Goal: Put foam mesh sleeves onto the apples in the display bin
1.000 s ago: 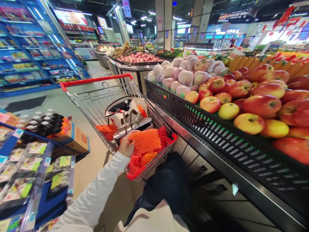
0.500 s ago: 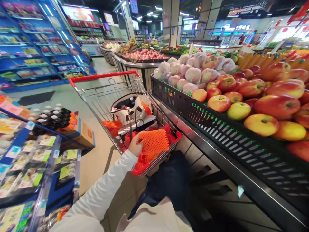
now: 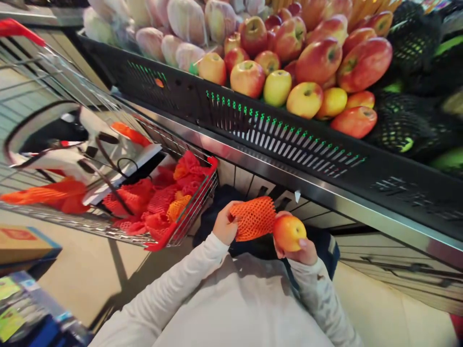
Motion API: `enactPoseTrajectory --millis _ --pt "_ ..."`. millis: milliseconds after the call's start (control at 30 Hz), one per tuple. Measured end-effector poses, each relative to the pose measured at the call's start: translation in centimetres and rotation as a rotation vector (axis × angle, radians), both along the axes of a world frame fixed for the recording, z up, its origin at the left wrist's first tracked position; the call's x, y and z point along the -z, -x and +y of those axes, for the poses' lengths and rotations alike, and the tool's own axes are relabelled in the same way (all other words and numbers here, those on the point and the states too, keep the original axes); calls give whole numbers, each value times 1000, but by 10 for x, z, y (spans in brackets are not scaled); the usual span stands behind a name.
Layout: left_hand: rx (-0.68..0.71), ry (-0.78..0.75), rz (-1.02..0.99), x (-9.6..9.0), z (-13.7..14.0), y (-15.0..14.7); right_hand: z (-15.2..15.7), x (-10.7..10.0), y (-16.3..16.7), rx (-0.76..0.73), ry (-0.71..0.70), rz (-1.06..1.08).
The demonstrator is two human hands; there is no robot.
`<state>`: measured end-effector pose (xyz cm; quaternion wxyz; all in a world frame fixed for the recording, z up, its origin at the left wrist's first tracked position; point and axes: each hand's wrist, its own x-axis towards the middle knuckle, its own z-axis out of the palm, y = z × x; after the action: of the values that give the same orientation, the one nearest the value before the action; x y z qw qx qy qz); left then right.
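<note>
My left hand [image 3: 226, 223] pinches one end of an orange foam fruit net [image 3: 255, 218], which stretches to the right in front of my body. A red-and-yellow apple [image 3: 289, 233] is in my right hand [image 3: 304, 252], its fingers wrapped round it. The net's far end meets the apple's left side; whether it overlaps the fruit I cannot tell. To the left stands the shopping cart [image 3: 193, 207], with red foam nets [image 3: 159, 202] and a white bag [image 3: 99, 127] in it.
A black crate [image 3: 173, 103] of loose apples [image 3: 318, 62] and wrapped fruit [image 3: 186, 21] lies along the stall's metal edge [image 3: 325, 197]. Dark netted produce [image 3: 398, 120] is at the right. A cardboard box [image 3: 27, 246] and a low shelf [image 3: 39, 313] stand at the lower left.
The view has swung right and down. My left hand has brought the orange foam net from over the cart to in front of me. My right hand has come into view, holding an apple.
</note>
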<state>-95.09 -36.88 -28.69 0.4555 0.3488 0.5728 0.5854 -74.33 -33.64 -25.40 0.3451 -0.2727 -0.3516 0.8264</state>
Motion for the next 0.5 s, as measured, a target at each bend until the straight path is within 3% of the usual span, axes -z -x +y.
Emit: enactPoseTrajectory --millis 200,333,433,500 --pt "21 44 54 9 -14 21 -7 11 9 9 94 -132" --pt "56 90 167 13 -22 27 -6 21 11 156 221 -224" --pt "123 109 268 11 -26 31 -4 27 15 200 286 -269" --pt "82 74 371 5 -27 46 -3 31 15 194 304 -298"
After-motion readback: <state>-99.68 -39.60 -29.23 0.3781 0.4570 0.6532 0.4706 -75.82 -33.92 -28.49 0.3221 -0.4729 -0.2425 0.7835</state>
